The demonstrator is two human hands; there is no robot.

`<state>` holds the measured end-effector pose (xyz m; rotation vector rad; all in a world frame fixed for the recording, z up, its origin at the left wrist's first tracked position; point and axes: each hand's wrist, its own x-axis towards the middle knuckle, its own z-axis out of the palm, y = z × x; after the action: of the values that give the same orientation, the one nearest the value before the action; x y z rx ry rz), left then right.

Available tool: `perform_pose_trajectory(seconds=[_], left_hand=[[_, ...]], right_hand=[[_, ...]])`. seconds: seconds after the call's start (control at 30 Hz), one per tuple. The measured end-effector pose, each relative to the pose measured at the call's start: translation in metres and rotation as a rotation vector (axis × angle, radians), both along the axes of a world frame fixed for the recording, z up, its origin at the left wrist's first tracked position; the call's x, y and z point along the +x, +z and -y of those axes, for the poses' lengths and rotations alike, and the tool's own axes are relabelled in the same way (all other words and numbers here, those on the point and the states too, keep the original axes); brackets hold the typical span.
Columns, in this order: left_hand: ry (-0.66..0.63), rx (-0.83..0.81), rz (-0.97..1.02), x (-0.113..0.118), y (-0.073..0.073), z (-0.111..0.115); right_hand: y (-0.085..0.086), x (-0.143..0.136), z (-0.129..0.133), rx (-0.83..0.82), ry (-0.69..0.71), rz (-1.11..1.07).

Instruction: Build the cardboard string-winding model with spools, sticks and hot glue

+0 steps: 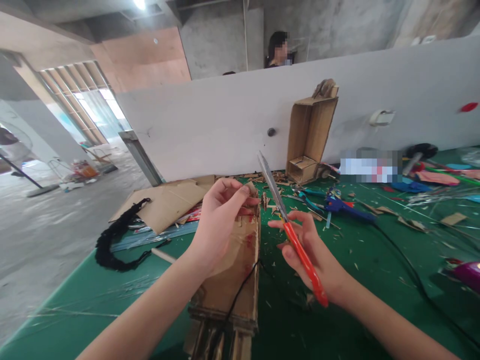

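My left hand point(225, 210) is closed, pinching a small piece of cardboard point(250, 189) over the far end of a long cardboard box point(232, 280). This box lies lengthwise in front of me, with a thin black cord point(240, 290) across it. In my right hand point(313, 255) is a pair of scissors point(296, 245) with red handles. Its blades look closed and point up and away to the left, to the right of the box. A small round cardboard part point(264, 201) shows just beyond my left fingertips.
An upright cardboard box point(311, 135) stands against the white partition point(210, 125). On the green table point(360, 265) lie a blue glue gun point(348, 207) with a black cable, pliers point(309, 197) and cardboard scraps. Flat cardboard point(168, 200) and a black fuzzy strip point(112, 245) lie left.
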<state>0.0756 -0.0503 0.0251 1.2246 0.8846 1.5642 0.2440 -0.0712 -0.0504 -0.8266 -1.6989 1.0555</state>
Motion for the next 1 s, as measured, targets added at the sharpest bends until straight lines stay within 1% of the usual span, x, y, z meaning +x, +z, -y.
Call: perform_pose_trajectory(seconds=[0.17, 0.27, 0.47, 0.67, 0.87, 1.0], left_hand=[[-0.078, -0.043, 0.08, 0.0, 0.0011, 0.0003], [-0.094, -0.057, 0.097, -0.0008, 0.0008, -0.0001], [-0.084, -0.055, 0.111, -0.002, -0.0012, -0.002], [-0.048, -0.054, 0.084, -0.0015, -0.0016, -0.0031], [-0.033, -0.077, 0.135, -0.0035, -0.0027, -0.0073], [-0.043, -0.033, 0.104, -0.0018, -0.0023, -0.0056]], right_hand=[[0.0003, -0.0014, 0.001, -0.067, 0.051, 0.024], [-0.0018, -0.0016, 0.0005, -0.078, 0.063, 0.016], [-0.0043, 0.0009, 0.0014, -0.054, 0.084, 0.079], [-0.004, 0.002, 0.0012, -0.01, 0.042, 0.161], [-0.0043, 0.0015, -0.0001, -0.004, 0.05, 0.174], [-0.0054, 0.0019, 0.0002, -0.02, 0.039, 0.192]])
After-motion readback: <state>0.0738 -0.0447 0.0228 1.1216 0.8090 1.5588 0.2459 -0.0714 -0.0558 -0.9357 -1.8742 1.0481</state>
